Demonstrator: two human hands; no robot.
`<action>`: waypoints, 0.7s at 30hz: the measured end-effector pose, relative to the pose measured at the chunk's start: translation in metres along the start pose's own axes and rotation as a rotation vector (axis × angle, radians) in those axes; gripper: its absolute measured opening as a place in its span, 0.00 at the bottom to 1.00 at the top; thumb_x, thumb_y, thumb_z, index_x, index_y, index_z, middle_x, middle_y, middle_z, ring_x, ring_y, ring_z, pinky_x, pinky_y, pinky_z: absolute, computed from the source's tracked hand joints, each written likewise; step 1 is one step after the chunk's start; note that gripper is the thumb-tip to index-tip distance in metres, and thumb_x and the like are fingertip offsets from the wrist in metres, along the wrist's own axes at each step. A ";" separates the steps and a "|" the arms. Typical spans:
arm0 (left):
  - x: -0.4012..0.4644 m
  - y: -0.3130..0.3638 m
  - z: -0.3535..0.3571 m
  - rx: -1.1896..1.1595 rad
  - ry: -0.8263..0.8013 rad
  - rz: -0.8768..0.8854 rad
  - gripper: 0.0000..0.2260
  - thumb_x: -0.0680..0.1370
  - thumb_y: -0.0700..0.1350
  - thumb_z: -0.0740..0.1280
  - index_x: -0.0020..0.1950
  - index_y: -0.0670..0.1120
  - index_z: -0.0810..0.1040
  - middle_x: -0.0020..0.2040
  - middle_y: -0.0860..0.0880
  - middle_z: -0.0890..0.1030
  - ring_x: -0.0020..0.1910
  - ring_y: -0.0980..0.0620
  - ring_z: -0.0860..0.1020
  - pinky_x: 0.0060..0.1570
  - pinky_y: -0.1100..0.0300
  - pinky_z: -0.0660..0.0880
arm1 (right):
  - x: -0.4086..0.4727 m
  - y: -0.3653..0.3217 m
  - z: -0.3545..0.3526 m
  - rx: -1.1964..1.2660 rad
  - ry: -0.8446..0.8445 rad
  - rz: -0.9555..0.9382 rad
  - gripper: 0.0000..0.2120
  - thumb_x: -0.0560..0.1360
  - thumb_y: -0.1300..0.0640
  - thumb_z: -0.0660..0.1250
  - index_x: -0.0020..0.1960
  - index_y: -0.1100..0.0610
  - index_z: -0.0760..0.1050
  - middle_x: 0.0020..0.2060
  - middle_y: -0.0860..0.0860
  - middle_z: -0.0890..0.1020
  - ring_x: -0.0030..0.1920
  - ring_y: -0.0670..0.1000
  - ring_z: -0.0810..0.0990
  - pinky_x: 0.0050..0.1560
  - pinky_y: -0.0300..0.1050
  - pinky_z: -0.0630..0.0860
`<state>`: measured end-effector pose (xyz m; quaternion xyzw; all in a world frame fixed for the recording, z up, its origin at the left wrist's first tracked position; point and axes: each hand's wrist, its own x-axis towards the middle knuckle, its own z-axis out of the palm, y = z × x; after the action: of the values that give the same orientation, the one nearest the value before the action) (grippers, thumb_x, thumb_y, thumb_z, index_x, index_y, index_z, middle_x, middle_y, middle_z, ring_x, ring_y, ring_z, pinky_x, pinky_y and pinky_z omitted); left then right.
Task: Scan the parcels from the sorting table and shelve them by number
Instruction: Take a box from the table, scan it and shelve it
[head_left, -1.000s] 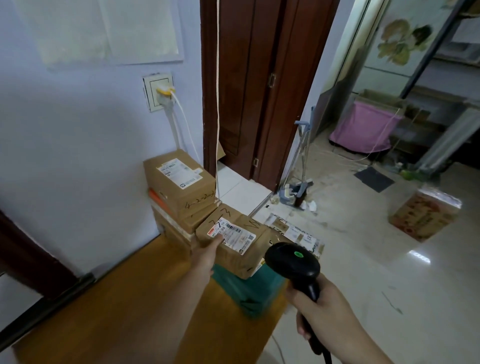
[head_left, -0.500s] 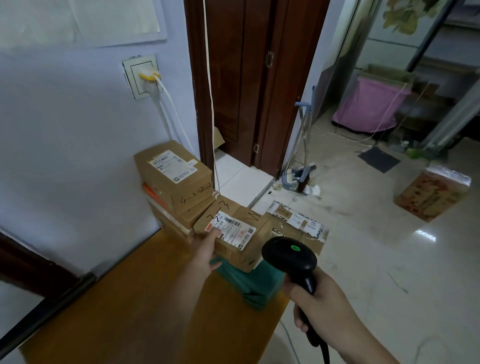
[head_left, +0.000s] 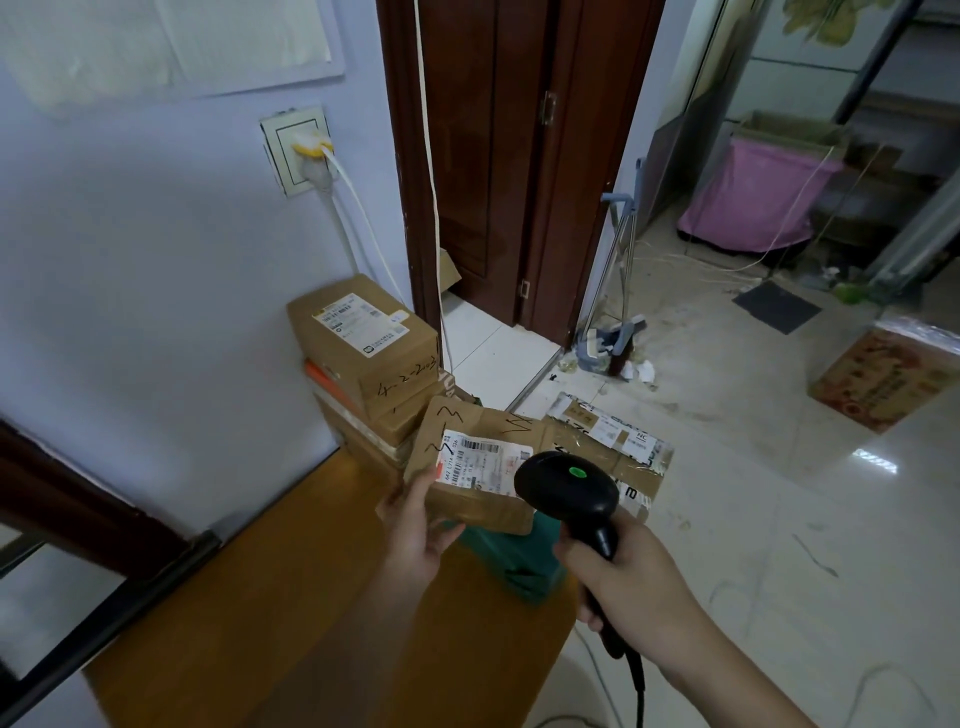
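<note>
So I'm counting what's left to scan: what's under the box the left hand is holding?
Under the labelled box held by the left hand lies a green parcel on the wooden table. Most of the parcel is covered.

A stack of brown cardboard parcels and a flat green packet were borne by the orange-brown wooden table by the wall.
</note>
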<state>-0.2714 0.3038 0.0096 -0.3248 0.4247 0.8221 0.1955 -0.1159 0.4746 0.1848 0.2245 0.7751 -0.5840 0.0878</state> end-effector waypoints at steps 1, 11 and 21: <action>-0.007 -0.004 -0.003 -0.014 -0.054 -0.013 0.39 0.66 0.45 0.85 0.74 0.49 0.71 0.63 0.40 0.84 0.62 0.36 0.83 0.59 0.35 0.82 | -0.001 0.000 0.003 0.002 0.003 -0.005 0.09 0.79 0.60 0.67 0.57 0.52 0.72 0.23 0.48 0.77 0.22 0.49 0.76 0.29 0.43 0.75; -0.066 -0.040 -0.021 -0.203 -0.310 -0.047 0.22 0.80 0.33 0.68 0.74 0.41 0.74 0.69 0.38 0.81 0.65 0.40 0.83 0.61 0.47 0.83 | -0.015 0.003 0.019 0.040 0.070 -0.048 0.07 0.79 0.59 0.66 0.54 0.49 0.72 0.25 0.53 0.78 0.24 0.50 0.77 0.29 0.43 0.76; -0.087 -0.047 -0.033 -0.148 -0.340 -0.002 0.28 0.77 0.34 0.73 0.76 0.43 0.72 0.69 0.40 0.82 0.68 0.42 0.81 0.62 0.47 0.82 | -0.033 0.010 0.020 0.011 0.071 -0.049 0.06 0.79 0.60 0.66 0.51 0.50 0.72 0.22 0.50 0.76 0.23 0.50 0.76 0.29 0.44 0.76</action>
<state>-0.1692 0.2990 0.0300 -0.1950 0.3238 0.8940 0.2408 -0.0850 0.4503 0.1830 0.2264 0.7799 -0.5818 0.0449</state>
